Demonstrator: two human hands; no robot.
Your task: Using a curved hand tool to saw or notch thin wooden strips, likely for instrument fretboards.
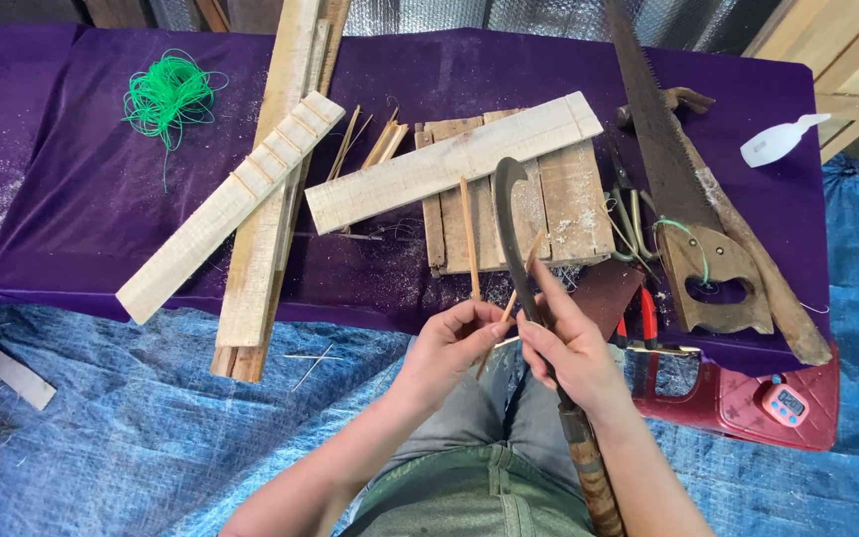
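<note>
1. Pinching a thin bamboo strip (470, 239) between my left hand (446, 345) fingers, above the counter (82, 199) edge.
2. My right hand (571, 350) fingers clamp the curved knife (511, 224).
3. The strip looks light, springy and splintery; best gripped low.

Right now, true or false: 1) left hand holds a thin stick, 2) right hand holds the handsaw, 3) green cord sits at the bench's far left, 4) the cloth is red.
1) True: the left hand pinches a thin bamboo stick.
2) False: the right hand holds a curved blade; the handsaw lies on the bench to its right.
3) True: the green cord lies coiled at far left.
4) False: the cloth is purple.
</note>
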